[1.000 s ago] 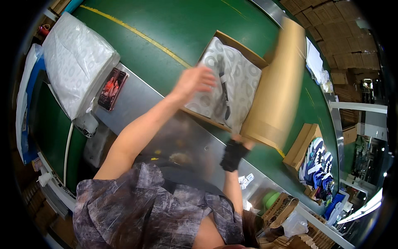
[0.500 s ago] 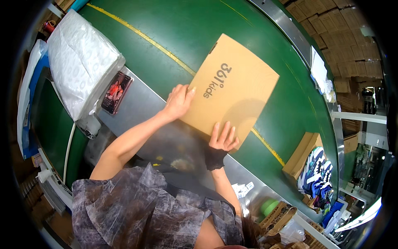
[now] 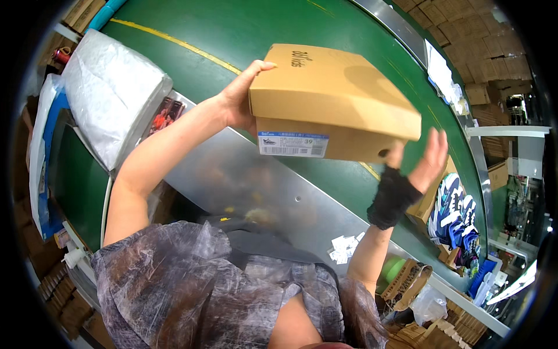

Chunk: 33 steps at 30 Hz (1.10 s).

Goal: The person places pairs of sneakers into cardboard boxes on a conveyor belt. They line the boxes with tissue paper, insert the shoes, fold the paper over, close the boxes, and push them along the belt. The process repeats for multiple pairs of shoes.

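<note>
Both hands clasp a closed brown cardboard shoebox (image 3: pixel 334 102) and hold it up in the air above the green conveyor belt (image 3: pixel 244 35). The left hand (image 3: pixel 241 96) wraps the box's left end, fingers curled over the top edge. The right hand (image 3: pixel 427 157), in a black wrist wrap (image 3: pixel 392 198), presses against the right end with its fingers spread and only partly curled.

Half a second ago the box lay flat on the belt with the lid just shut and both hands resting on its near edge; a second ago the lid stood open over paper-wrapped contents. Now the box is lifted and tilted so the end with the white label (image 3: pixel 293 144) faces the camera. Judging from this, closing is finished and the box is being handled as a sealed unit.

Below it runs the grey metal belt edge (image 3: pixel 261 186). A large white plastic-wrapped bundle (image 3: pixel 110 87) lies at the left, and small white paper scraps (image 3: pixel 346 247) sit on the metal near the right forearm.
</note>
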Each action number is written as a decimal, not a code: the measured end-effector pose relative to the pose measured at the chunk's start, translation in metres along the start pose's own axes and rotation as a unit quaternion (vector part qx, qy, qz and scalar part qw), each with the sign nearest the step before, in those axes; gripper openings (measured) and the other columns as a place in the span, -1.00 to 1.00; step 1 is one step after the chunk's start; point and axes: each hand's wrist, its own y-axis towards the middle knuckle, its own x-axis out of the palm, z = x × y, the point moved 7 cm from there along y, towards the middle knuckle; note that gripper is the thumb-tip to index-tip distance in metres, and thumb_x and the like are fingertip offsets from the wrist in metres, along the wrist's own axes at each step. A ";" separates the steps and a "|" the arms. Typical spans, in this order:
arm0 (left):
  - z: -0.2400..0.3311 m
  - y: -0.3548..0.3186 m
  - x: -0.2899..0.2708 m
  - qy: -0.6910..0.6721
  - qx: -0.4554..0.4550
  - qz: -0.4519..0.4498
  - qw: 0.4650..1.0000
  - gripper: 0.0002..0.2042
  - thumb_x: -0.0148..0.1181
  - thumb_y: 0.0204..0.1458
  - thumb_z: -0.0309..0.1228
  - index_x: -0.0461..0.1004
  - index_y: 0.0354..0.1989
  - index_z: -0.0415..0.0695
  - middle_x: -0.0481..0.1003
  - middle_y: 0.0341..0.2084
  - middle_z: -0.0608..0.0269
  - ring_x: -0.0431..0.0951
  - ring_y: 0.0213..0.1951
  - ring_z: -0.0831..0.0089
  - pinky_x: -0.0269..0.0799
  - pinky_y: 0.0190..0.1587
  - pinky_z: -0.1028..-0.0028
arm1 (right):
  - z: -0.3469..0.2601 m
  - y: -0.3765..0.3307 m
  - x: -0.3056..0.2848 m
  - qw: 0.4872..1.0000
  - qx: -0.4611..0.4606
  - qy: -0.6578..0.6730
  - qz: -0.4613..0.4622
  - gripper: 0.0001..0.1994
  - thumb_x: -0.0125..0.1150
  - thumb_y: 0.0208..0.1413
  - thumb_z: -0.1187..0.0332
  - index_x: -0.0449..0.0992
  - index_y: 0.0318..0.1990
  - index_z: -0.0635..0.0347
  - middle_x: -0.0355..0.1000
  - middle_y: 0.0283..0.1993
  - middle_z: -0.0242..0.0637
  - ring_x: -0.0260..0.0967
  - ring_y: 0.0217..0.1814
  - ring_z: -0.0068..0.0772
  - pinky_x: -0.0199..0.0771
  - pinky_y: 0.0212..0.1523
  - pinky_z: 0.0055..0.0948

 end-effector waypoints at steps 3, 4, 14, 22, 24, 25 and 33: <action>-0.001 -0.042 0.002 -0.062 0.020 0.000 0.998 -0.43 -0.06 -0.18 0.17 0.36 -0.11 0.00 0.38 -0.24 0.23 0.38 -0.24 0.36 0.30 -0.23 0.33 | 0.028 -0.037 -0.017 0.994 0.097 0.033 0.036 -0.61 0.09 -0.02 0.48 0.26 0.02 0.19 0.21 0.10 -0.15 0.15 0.12 -0.26 0.12 0.05 -0.35; 0.000 -0.059 0.001 -0.076 0.036 0.003 0.996 -0.44 -0.06 -0.17 0.17 0.37 -0.12 0.00 0.39 -0.24 0.25 0.38 -0.25 0.37 0.30 -0.23 0.32 | 0.029 -0.056 -0.010 0.997 0.075 0.016 0.001 -0.63 0.07 -0.01 0.48 0.26 0.01 0.21 0.20 0.09 -0.14 0.16 0.11 -0.24 0.13 0.05 -0.34; -0.015 -0.234 -0.035 -0.100 0.234 0.184 0.949 -0.25 -0.01 -0.30 0.25 0.25 0.02 -0.04 0.21 -0.10 0.04 0.21 -0.10 0.19 0.14 -0.10 0.18 | 0.038 -0.276 0.116 0.924 0.118 0.019 -0.364 -0.48 0.12 -0.08 0.15 0.24 0.06 0.14 -0.03 0.22 -0.02 -0.07 0.26 -0.05 -0.15 0.10 0.22; -0.070 -0.346 -0.094 -0.222 0.334 0.317 0.859 -0.23 -0.03 -0.28 0.26 0.19 0.10 0.02 0.14 0.03 0.03 0.15 0.01 0.12 0.01 0.00 -0.01 | 0.018 -0.301 0.109 0.938 0.019 -0.084 -0.335 -0.53 0.06 -0.05 0.20 0.24 0.05 0.12 0.09 0.17 -0.10 -0.04 0.24 -0.13 -0.17 0.12 0.09; -0.085 -0.367 -0.113 -0.239 0.352 0.308 0.851 -0.24 -0.05 -0.26 0.26 0.17 0.11 0.04 0.12 0.06 0.04 0.15 0.02 0.12 -0.01 0.00 -0.04 | 0.018 -0.303 0.108 0.941 0.016 -0.082 -0.327 -0.53 0.05 -0.04 0.19 0.24 0.06 0.11 0.09 0.17 -0.12 -0.03 0.24 -0.16 -0.17 0.13 0.07; -0.094 -0.381 -0.119 -0.247 0.358 0.330 0.838 -0.24 -0.06 -0.26 0.27 0.17 0.11 0.04 0.12 0.06 0.05 0.15 0.02 0.12 -0.01 0.00 -0.04 | 0.017 -0.304 0.109 0.942 0.012 -0.079 -0.326 -0.53 0.04 -0.03 0.18 0.24 0.06 0.11 0.10 0.17 -0.13 -0.03 0.24 -0.17 -0.18 0.13 0.06; -0.113 -0.403 -0.155 -0.261 0.380 0.358 0.812 -0.38 -0.03 -0.24 0.21 0.30 -0.02 0.12 0.27 -0.05 0.18 0.20 0.00 0.21 0.07 -0.05 -0.08 | 0.017 -0.296 0.109 0.950 0.038 -0.037 -0.307 -0.65 0.01 -0.09 0.25 0.34 -0.12 0.17 0.18 0.05 -0.01 0.14 0.07 -0.06 0.04 0.01 0.00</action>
